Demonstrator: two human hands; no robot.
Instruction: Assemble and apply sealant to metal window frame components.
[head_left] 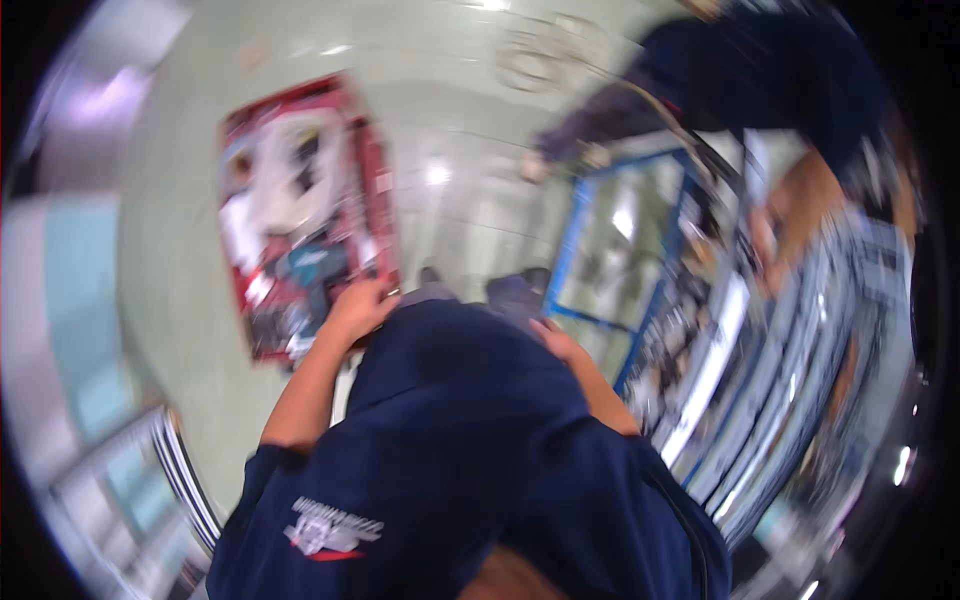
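Note:
My left hand [362,308] is at the near right corner of a red tray or cart [375,190]; its fingers look bent, but blur hides whether they grip the rim. Inside the tray lie a teal and black power tool [315,263], a whitish piece [295,175] with dark parts on it, and several smaller items too smeared to name. My right hand [556,340] hangs low beside my thigh, near a blue-edged frame [566,245]. Its fingers are mostly hidden, and nothing shows in it.
On the right, another person in dark clothes [750,80] bends over, a hand [790,220] near long, light metal profiles [800,370]. Coiled cable or hose [535,60] lies on the pale floor ahead. A striped profile or frame edge [180,470] stands at the lower left.

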